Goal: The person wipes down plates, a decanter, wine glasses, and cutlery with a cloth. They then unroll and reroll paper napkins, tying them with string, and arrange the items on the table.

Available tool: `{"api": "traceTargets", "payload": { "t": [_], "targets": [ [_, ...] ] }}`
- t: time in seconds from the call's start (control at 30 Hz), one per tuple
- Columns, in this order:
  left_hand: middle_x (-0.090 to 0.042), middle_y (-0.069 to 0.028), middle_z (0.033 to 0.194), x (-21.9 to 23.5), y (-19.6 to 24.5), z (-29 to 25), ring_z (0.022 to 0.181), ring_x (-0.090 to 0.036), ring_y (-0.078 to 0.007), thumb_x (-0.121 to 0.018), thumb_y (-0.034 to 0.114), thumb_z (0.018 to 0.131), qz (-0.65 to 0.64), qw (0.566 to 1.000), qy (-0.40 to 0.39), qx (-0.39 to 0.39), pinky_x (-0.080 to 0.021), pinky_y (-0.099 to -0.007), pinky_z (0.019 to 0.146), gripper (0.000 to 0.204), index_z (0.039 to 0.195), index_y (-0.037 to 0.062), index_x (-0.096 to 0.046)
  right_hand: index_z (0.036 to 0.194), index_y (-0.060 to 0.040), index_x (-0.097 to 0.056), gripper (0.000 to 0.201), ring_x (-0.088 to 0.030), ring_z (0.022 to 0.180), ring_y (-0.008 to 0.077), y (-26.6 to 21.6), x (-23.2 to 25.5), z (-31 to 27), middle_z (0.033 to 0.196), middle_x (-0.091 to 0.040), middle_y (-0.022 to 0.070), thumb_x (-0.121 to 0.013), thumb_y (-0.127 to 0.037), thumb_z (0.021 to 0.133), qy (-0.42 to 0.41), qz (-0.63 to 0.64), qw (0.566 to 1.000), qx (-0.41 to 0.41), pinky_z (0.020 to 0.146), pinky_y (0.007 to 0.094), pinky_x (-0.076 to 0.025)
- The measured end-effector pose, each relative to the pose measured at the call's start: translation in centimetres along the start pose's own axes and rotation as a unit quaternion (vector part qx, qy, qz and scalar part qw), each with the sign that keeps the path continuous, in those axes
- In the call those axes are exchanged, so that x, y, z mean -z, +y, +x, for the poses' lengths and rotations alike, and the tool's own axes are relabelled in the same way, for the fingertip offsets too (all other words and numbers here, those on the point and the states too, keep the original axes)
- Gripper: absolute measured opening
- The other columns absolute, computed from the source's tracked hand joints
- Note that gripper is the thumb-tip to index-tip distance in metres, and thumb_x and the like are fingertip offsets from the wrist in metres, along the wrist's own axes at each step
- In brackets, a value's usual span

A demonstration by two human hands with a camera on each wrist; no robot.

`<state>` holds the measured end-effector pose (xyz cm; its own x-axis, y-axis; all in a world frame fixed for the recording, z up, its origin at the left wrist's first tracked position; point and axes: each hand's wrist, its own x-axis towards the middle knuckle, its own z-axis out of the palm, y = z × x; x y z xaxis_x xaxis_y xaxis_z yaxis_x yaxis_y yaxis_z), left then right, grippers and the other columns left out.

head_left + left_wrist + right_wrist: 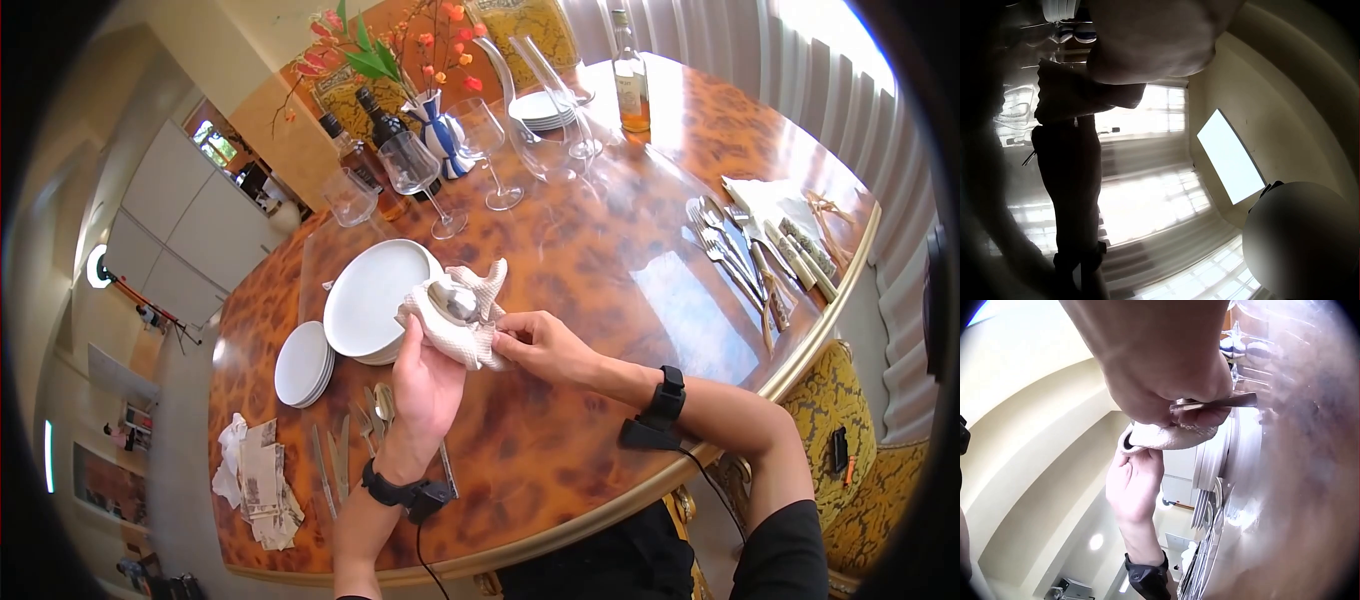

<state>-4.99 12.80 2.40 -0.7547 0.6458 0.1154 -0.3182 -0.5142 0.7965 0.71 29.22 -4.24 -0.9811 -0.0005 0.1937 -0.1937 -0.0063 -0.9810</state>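
A white textured cloth (455, 335) is bunched up above the table in front of me, with the rounded, shiny bowl of a spoon (460, 303) in its folds. My left hand (428, 385) holds the cloth from below, thumb along its near side, its other fingers hidden by the cloth. From the right, my right hand (550, 345) grips the spoon at the cloth's edge. The right wrist view shows the flat metal handle (1216, 404) poking out between the right fingers, over the pale cloth (1172, 436). The left wrist view is dark, the cloth (1063, 94) a silhouette.
Large white plates (375, 290) and smaller plates (303, 365) are stacked to the left. Knives and spoons (345, 455) lie near my left wrist, beside paper scraps (265, 485). Wine glasses (410, 165), a decanter (540, 140) and bottles stand behind. More cutlery (725, 250) lies at right.
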Motion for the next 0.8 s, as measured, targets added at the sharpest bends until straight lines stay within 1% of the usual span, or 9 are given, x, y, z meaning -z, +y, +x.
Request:
{"api": "traceTargets", "payload": {
  "t": [0.1, 0.2, 0.27, 0.33, 0.43, 0.53, 0.6, 0.67, 0.8],
  "targets": [
    [-0.045, -0.0093, 0.142, 0.3, 0.1, 0.2, 0.131, -0.044, -0.0238, -0.030, 0.033, 0.106, -0.002, 1.000, 0.017, 0.003, -0.032, -0.0437, 0.112, 0.046, 0.143, 0.0054, -0.036, 0.086, 0.0038, -0.060, 0.030, -0.041, 0.065, 0.0050, 0.0, -0.2, 0.1, 0.067, -0.051, -0.0026, -0.055, -0.023, 0.099, 0.031, 0.029, 0.998, 0.040, 0.057, 0.0274, -0.037],
    [-0.049, -0.0101, 0.139, 0.1, 1.2, 0.1, 0.129, -0.047, -0.0243, -0.034, 0.027, 0.105, 0.018, 0.999, 0.031, -0.001, -0.035, -0.0426, 0.111, 0.043, 0.141, 0.0036, -0.040, 0.085, 0.0033, -0.060, 0.032, -0.042, 0.065, 0.0066, -1.3, 0.1, -0.3, 0.067, -0.050, 0.0000, -0.056, -0.025, 0.099, 0.003, -0.008, 1.000, 0.017, 0.059, 0.0286, -0.038],
    [-0.050, -0.0099, 0.137, 1.2, 1.7, 0.5, 0.127, -0.048, -0.0232, -0.038, 0.024, 0.104, 0.086, 0.995, 0.035, -0.029, -0.036, -0.0411, 0.110, 0.041, 0.140, 0.0028, -0.041, 0.088, 0.0037, -0.062, 0.033, -0.045, 0.067, 0.0093, -1.3, 0.0, -0.5, 0.067, -0.051, 0.0057, -0.056, -0.027, 0.099, -0.033, -0.062, 0.997, 0.032, 0.062, 0.0320, -0.042],
    [-0.056, -0.0087, 0.128, 1.1, 2.1, 0.4, 0.120, -0.053, -0.0208, -0.043, 0.021, 0.103, 0.114, 0.992, 0.031, -0.050, -0.039, -0.0383, 0.106, 0.035, 0.131, 0.0007, -0.050, 0.090, 0.0050, -0.061, 0.035, -0.042, 0.070, 0.0081, -1.8, -0.2, -0.8, 0.070, -0.051, 0.0018, -0.057, -0.028, 0.100, -0.023, -0.044, 0.997, 0.052, 0.064, 0.0318, -0.041],
    [-0.059, -0.0099, 0.123, 0.8, 2.3, 0.3, 0.114, -0.057, -0.0178, -0.043, 0.023, 0.104, 0.203, 0.974, 0.066, -0.069, -0.043, -0.0351, 0.102, 0.034, 0.125, -0.0020, -0.053, 0.094, 0.0054, -0.064, 0.033, -0.044, 0.067, 0.0135, -2.5, 0.2, -1.0, 0.069, -0.053, 0.0137, -0.057, -0.027, 0.099, -0.042, -0.107, 0.991, 0.064, 0.064, 0.0355, -0.043],
    [-0.059, -0.0101, 0.122, 1.6, 1.3, 0.6, 0.113, -0.057, -0.0175, -0.042, 0.027, 0.105, 0.237, 0.964, 0.077, -0.091, -0.044, -0.0353, 0.100, 0.036, 0.125, -0.0020, -0.053, 0.093, 0.0056, -0.065, 0.034, -0.044, 0.064, 0.0156, -2.8, 0.4, -1.2, 0.069, -0.056, 0.0158, -0.058, -0.027, 0.099, -0.034, -0.135, 0.988, 0.061, 0.062, 0.0370, -0.043],
    [-0.059, -0.0100, 0.121, 1.7, 1.0, 0.7, 0.112, -0.057, -0.0178, -0.041, 0.029, 0.106, 0.230, 0.966, 0.076, -0.086, -0.044, -0.0353, 0.100, 0.038, 0.125, -0.0019, -0.052, 0.092, 0.0063, -0.065, 0.034, -0.044, 0.061, 0.0165, -2.3, 0.3, -1.0, 0.068, -0.059, 0.0162, -0.060, -0.027, 0.098, -0.026, -0.134, 0.988, 0.072, 0.061, 0.0375, -0.043],
    [-0.058, -0.0094, 0.122, 1.6, 1.0, 0.8, 0.112, -0.056, -0.0180, -0.041, 0.029, 0.106, 0.205, 0.977, 0.044, -0.042, -0.045, -0.0356, 0.100, 0.038, 0.127, -0.0012, -0.050, 0.096, 0.0058, -0.066, 0.031, -0.055, 0.063, 0.0257, -2.1, 0.2, -0.9, 0.078, -0.063, 0.0245, -0.059, -0.025, 0.097, 0.005, -0.102, 0.991, 0.086, 0.067, 0.0390, -0.047],
    [-0.058, -0.0083, 0.120, 1.6, 0.0, 1.1, 0.109, -0.057, -0.0157, -0.041, 0.030, 0.106, 0.163, 0.986, 0.039, -0.014, -0.047, -0.0337, 0.096, 0.039, 0.127, -0.0019, -0.050, 0.094, 0.0060, -0.067, 0.032, -0.056, 0.063, 0.0203, -2.8, 0.7, -0.6, 0.075, -0.064, 0.0216, -0.058, -0.025, 0.097, 0.009, -0.111, 0.994, 0.005, 0.066, 0.0368, -0.048]
  ]
}}
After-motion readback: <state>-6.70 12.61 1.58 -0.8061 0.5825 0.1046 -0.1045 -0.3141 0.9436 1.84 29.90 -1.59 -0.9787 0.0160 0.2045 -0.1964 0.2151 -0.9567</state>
